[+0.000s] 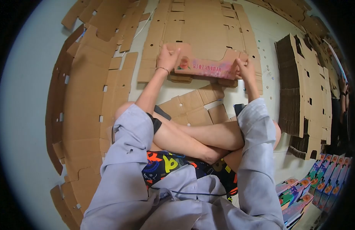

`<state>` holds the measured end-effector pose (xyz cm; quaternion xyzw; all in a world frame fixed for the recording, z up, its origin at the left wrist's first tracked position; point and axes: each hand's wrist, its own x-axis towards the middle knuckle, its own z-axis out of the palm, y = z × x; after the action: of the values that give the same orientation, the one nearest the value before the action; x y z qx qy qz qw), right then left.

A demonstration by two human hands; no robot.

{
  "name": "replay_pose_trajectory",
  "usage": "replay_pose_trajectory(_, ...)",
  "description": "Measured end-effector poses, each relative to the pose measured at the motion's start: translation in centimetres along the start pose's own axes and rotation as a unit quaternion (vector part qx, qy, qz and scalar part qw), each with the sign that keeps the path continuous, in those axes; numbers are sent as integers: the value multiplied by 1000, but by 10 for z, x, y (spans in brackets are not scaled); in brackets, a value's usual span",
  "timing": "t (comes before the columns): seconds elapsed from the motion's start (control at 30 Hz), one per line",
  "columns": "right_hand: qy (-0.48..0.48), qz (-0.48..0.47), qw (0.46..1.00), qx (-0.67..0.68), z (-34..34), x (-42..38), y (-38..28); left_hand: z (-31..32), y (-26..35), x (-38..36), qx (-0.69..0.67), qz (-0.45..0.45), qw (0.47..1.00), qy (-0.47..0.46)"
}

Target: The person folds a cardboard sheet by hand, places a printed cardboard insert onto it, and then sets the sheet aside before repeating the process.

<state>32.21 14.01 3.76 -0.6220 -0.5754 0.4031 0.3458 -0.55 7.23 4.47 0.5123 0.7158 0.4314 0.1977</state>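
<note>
Both hands grip a printed cardboard panel (208, 68) by its two raised ends. It is brown, with a peach picture at its left, pink tones and a line of red characters. My left hand (168, 59) is closed on the left end, and my right hand (245, 71) pinches the right end. Behind and under the panel lies a large flat cardboard sheet (206, 27) with slots and fold lines. Another cut cardboard piece (189, 105) rests on the floor between the panel and my crossed legs.
A long folded cardboard sheet (83, 111) runs along my left side. To the right stands a tall stack of flat cardboard (300, 84). Colourful printed boxes (327, 176) sit at the lower right. Part of another person's arm (343, 92) shows at the right edge.
</note>
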Motion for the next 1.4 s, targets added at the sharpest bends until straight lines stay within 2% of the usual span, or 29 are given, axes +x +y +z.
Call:
replay_pose_trajectory(0.07,89,-62,991,-75,20,-2,23,7,-15,-6,18,-25,998,-50)
replay_pose_trajectory(0.17,100,-12,985,-141,26,-24,9,19,-34,-11,55,-75,993,-77)
replay_pose_trajectory(0.27,56,-10,990,-128,27,-22,22,16,-31,-17,100,-144,975,-139)
replay_pose_trajectory(0.37,102,-58,983,-141,39,-19,40,23,-45,-19,141,-121,971,-149)
replay_pose_trajectory(0.47,83,-33,974,-209,31,-30,28,14,-12,-40,219,-152,957,-119)
replay_pose_trajectory(0.57,49,2,949,-311,31,-42,7,15,0,-54,308,-102,944,-67)
replay_pose_trajectory(0.67,6,-65,918,-391,36,-47,11,15,3,-51,387,19,915,-111)
replay_pose_trajectory(0.77,-60,-45,903,-422,42,-41,24,39,-37,-50,442,167,867,-158)
replay_pose_trajectory(0.87,-67,-47,894,-440,45,-34,38,29,-23,-50,355,91,898,-244)
replay_pose_trajectory(0.9,-87,-29,907,-412,45,-27,44,25,-16,-49,342,73,900,-259)
replay_pose_trajectory(0.97,-92,-104,911,-389,42,-15,70,27,-21,-51,319,72,919,-220)
replay_pose_trajectory(1.0,-92,-142,910,-379,34,-16,61,30,-20,-54,305,73,928,-200)
replay_pose_trajectory(1.03,-87,-79,954,-277,31,-17,55,28,-24,-57,215,106,961,-136)
replay_pose_trajectory(1.1,56,70,969,-230,26,-29,35,28,-10,-50,183,-1,983,10)
replay_pose_trajectory(1.13,120,148,960,-204,24,-45,20,24,-6,-55,169,-63,980,80)
replay_pose_trajectory(1.17,157,158,951,-212,19,-56,1,23,-21,-53,155,-124,971,132)
replay_pose_trajectory(1.23,205,201,949,-132,11,-42,14,20,-57,-41,123,-238,932,243)
replay_pose_trajectory(1.27,230,219,944,-91,8,-32,21,20,-66,-35,-48,-319,914,245)
replay_pose_trajectory(1.3,254,185,947,-59,11,-33,26,18,-67,-32,-219,-388,863,237)
replay_pose_trajectory(1.33,250,166,954,-19,16,-24,42,19,-69,-29,-382,-445,780,218)
replay_pose_trajectory(1.4,240,125,961,58,20,0,77,20,-69,-32,-381,-373,844,56)
